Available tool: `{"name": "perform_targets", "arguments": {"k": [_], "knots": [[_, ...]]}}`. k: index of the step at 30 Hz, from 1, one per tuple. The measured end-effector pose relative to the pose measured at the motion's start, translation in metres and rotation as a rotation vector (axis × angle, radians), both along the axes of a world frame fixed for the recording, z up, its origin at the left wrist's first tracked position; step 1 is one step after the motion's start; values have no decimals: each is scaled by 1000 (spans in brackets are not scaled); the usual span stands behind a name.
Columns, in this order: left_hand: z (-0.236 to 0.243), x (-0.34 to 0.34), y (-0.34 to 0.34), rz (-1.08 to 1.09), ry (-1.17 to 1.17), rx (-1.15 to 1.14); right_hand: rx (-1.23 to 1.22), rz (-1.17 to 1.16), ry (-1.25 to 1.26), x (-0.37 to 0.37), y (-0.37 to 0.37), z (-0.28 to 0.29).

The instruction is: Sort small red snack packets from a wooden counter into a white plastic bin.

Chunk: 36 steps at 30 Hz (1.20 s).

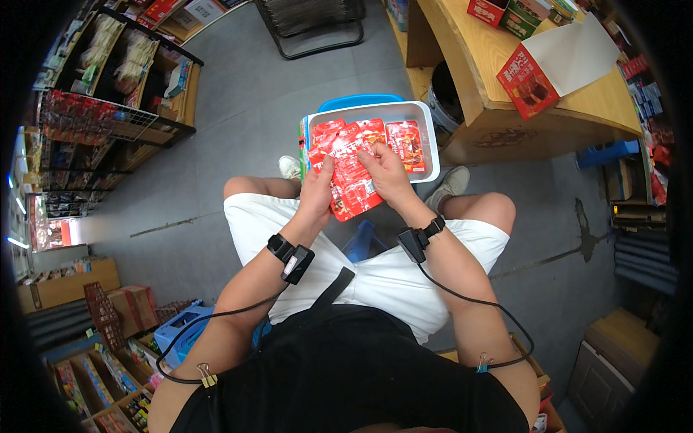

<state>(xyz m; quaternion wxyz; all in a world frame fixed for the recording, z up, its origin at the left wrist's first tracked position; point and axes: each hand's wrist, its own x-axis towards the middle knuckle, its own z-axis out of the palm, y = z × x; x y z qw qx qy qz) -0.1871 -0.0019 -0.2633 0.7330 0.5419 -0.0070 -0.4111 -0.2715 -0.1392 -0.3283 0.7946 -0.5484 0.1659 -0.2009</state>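
Between my knees, a few overlapping red snack packets (350, 169) are held up in both hands. My left hand (317, 189) grips their left side, its thumb lying on the front. On the right side my right hand (388, 173) pinches them, thumb also on top. Just beyond and partly under the packets stands a white plastic bin (431, 148). Another red snack packet (406, 146) lies inside it at the right. How many packets I hold is hard to tell, as they overlap.
A blue stool (361, 96) shows behind the bin. To the right stands a wooden counter (473, 68) bearing an opened red carton (530, 79), with a dark bin (444, 97) beside it. Stocked shelves (108, 115) line the left. A folding chair (310, 29) is at the far side.
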Motion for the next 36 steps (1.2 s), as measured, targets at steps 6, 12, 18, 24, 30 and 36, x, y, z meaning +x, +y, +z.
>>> {"name": "perform_targets", "arguments": {"k": [6, 12, 18, 24, 30, 36], "knots": [[-6, 7, 3, 6, -88, -12, 170, -58, -45, -2, -1, 4], [-14, 24, 17, 43, -157, 39, -6, -115, 24, -8, -20, 22], [-11, 29, 30, 12, -95, -32, 354, -153, 12, -17, -47, 23], [-17, 23, 29, -13, -246, 90, 539, 27, -10, -15, -27, 40], [-10, 8, 19, -38, -362, 45, 383, 314, -16, -15, -15, 17], [-15, 9, 23, -49, -210, -26, 438, 247, -61, -12, -17, 23]]}}
